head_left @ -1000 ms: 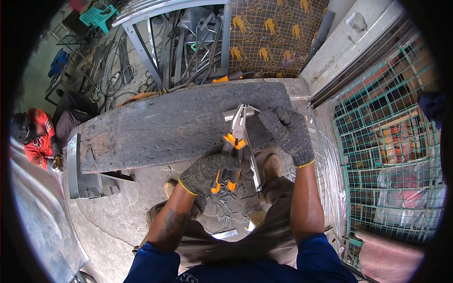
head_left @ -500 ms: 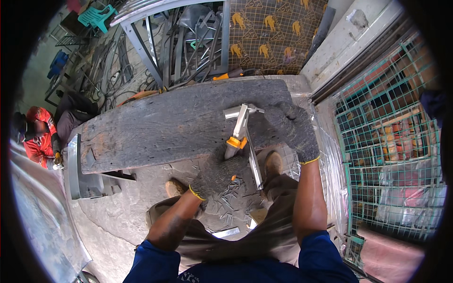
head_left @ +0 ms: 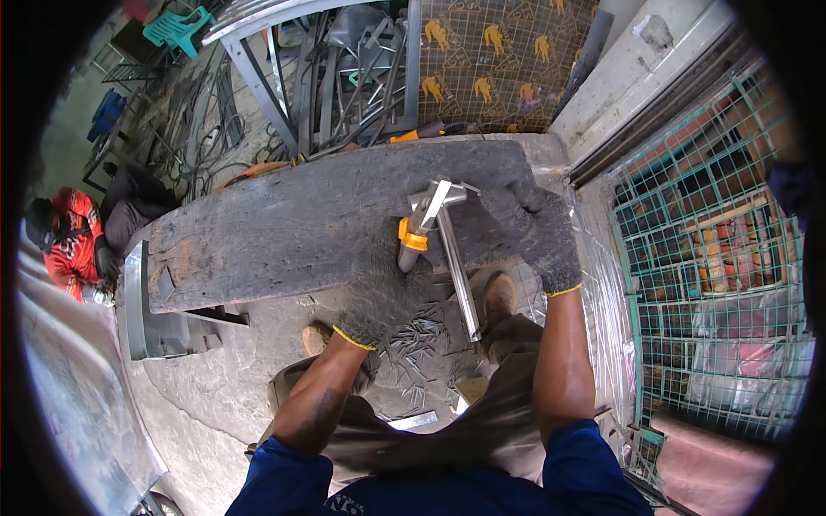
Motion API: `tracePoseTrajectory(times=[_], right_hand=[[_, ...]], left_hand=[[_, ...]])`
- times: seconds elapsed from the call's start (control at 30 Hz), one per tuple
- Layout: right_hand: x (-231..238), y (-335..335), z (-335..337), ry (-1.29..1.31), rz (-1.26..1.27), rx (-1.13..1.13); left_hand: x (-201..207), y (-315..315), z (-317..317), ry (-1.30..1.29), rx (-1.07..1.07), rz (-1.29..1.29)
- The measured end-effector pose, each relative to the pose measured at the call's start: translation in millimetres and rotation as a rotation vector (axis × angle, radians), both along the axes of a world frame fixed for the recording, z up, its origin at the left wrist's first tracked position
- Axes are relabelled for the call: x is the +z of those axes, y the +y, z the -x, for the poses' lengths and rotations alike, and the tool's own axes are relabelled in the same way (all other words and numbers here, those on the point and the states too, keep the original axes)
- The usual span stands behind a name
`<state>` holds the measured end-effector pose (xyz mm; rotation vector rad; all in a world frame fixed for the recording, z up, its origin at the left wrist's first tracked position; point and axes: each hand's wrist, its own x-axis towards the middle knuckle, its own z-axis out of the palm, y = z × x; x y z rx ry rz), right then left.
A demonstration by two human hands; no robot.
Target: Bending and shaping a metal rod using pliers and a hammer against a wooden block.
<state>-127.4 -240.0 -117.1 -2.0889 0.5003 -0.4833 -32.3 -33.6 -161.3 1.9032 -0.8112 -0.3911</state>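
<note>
Left hand (head_left: 383, 279): fingers clenched around orange-trimmed pliers (head_left: 415, 236); the glove conceals the lower handles. The pliers' head lies across silver metal pieces (head_left: 453, 263) over the right part of the tabletop (head_left: 284, 232); contact there cannot be confirmed. Right hand (head_left: 533, 230): just beside the metal's far end; finger state cannot be told, the dark glove blending with the wood. Metal scraps (head_left: 415, 351) litter the floor below. Against the earlier frame, the pliers have shifted leftward.
</note>
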Motion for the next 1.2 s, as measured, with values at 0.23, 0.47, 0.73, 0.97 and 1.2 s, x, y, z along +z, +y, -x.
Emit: tracePoseTrajectory(times=[0.23,0.47,0.73,0.97,1.2], right_hand=[[-15,-18,9,0.078,0.722,-0.167],[-26,-23,2,-0.144,-0.055,-0.245],[-26,-21,8,-0.161,-0.016,-0.239],[-40,-11,0,-0.293,-0.09,-0.119],[-24,6,-2,-0.146,0.093,-0.082]], left_hand=[[-3,10,-29,-0.535,0.106,-0.101],[-9,30,-35,0.028,-0.365,-0.19],[4,16,-19,0.611,-0.54,-0.216],[-46,18,-20,0.899,-0.439,0.192],[-13,7,-12,0.715,-0.332,-0.084]])
